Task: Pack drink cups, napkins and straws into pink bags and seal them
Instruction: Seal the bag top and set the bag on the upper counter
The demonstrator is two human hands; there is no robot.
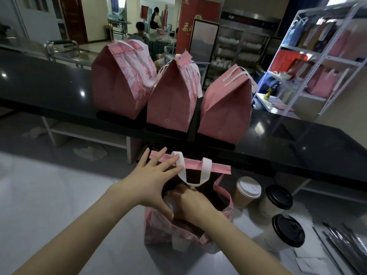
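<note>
1. Three sealed bags (170, 100) in a row on the black counter (59, 86), upper centre; one open bag (158, 229) at lower centre.
2. At lower right, just beside the open bag: one white-lid cup (248, 190), two black-lid cups (279, 197); three in all.
3. Left hand (153, 179): fingers straight and spread, pressing the open bag's far rim.
4. Right hand (192, 205): sunk into the bag's mouth, fingers hidden; grip impossible to tell.
5. Open bag upright, directly under both hands.
</note>
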